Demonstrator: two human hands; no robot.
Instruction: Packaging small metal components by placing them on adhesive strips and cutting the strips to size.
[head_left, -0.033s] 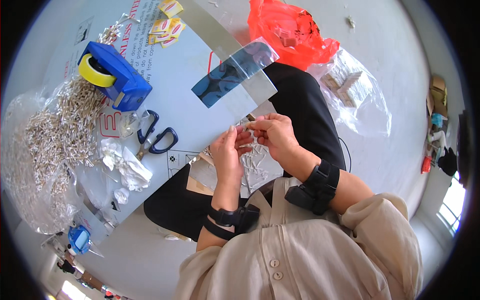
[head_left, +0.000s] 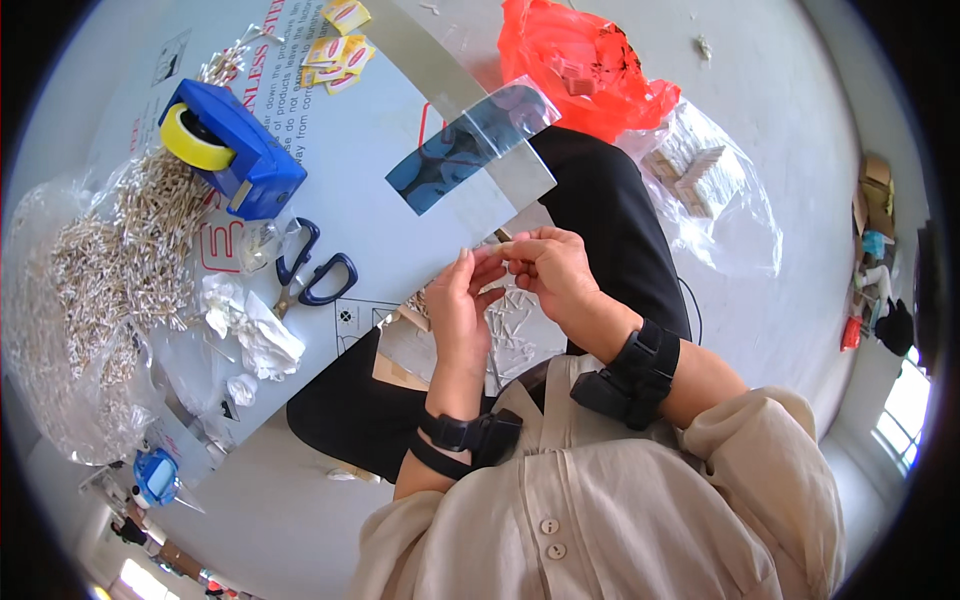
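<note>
In front of my body, at the table's edge, my left hand (head_left: 461, 297) and my right hand (head_left: 556, 268) meet at the fingertips. Thumb and fingers of the right hand are pinched together on something small and pale, too little to make out. The left fingers are curled close against the same spot, and whatever they grip is hidden. Below the hands, several loose cotton swabs (head_left: 512, 318) lie in an open box or tray at my lap. Just beyond the fingertips is the table corner, with a dark blue, shiny film sheet (head_left: 440, 165) on it.
On the table stand a blue tape dispenser (head_left: 245, 165), dark-handled scissors (head_left: 325, 278), crumpled white tissue (head_left: 265, 340), yellow packets (head_left: 340, 58) and a big clear bag of cotton swabs (head_left: 110, 270). To the right, a red plastic bag (head_left: 565, 60) and a clear bag with white packs (head_left: 710, 185).
My left fingertips have drawn slightly closer to the right ones. Everything else looks the same apart from a tiny shift of the view.
</note>
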